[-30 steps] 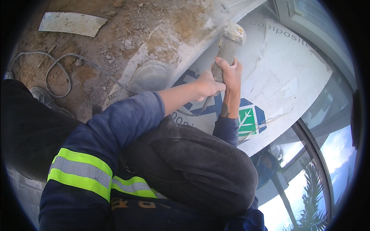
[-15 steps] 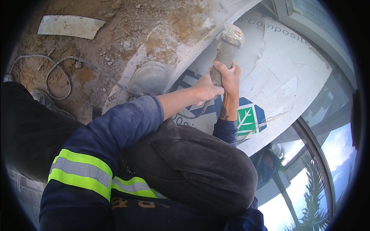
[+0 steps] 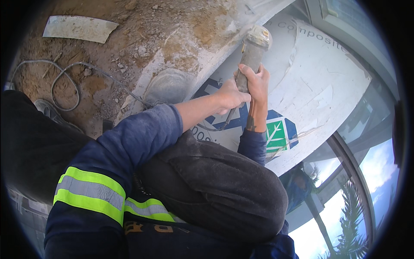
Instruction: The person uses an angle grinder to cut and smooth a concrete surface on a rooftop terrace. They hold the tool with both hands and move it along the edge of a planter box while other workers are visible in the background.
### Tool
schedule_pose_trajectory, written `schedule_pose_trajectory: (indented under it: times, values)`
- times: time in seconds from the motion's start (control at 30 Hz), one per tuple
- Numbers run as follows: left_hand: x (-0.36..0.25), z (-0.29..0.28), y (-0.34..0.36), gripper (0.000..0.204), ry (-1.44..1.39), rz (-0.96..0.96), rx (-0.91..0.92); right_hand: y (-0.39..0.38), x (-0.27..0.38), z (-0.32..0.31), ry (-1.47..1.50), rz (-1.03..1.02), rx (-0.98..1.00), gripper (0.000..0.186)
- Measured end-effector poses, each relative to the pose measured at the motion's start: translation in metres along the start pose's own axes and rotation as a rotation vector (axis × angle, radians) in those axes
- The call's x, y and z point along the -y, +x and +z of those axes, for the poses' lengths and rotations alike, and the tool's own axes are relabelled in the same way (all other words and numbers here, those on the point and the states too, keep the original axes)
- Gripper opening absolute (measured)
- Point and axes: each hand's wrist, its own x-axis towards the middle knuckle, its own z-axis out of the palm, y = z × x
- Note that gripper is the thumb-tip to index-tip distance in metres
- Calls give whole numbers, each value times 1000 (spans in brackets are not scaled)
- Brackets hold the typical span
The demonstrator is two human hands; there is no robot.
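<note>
Both hands grip a dusty grey angle grinder [image 3: 251, 58], held with its head pointing away from me. My left hand [image 3: 229, 97] is closed around the rear of its body. Just beyond it, my right hand [image 3: 256, 82] wraps the body from the right, thumb lying across the top. The grinder's head is at the edge of the pale concrete ledge [image 3: 215, 64]; its disc is hidden from me. A cord [image 3: 227, 121] hangs from its rear end. Beneath the hands lies a white composite panel [image 3: 315, 90] with printed blue and green patches.
A grey cable [image 3: 69, 77] loops over the rubble-strewn dirt [image 3: 101, 86] at left. A loose pale strip [image 3: 79, 28] lies at the far left. Glass [image 3: 345, 181] in a dark frame reflects sky and palms at right. My bent knee [image 3: 224, 185] is close below my hands.
The grinder's head and my hands have shifted very slightly; the grip is the same.
</note>
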Motion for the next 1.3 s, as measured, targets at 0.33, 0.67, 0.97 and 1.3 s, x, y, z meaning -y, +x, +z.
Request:
schedule_pose_trajectory:
  times: [0.33,0.67,0.97,1.3]
  values:
    - [21,4,-1,59,28,-1,-25,-15,-13,-6,16,-7,-10,35]
    - [27,6,-8,63,-42,65,-9,-21,-15,-5,4,7,-20,35]
    - [10,4,-4,56,25,9,-9,-10,-5,-3,26,18,-1,34]
    - [6,2,-3,55,19,6,-31,-4,-1,2,14,2,3,29]
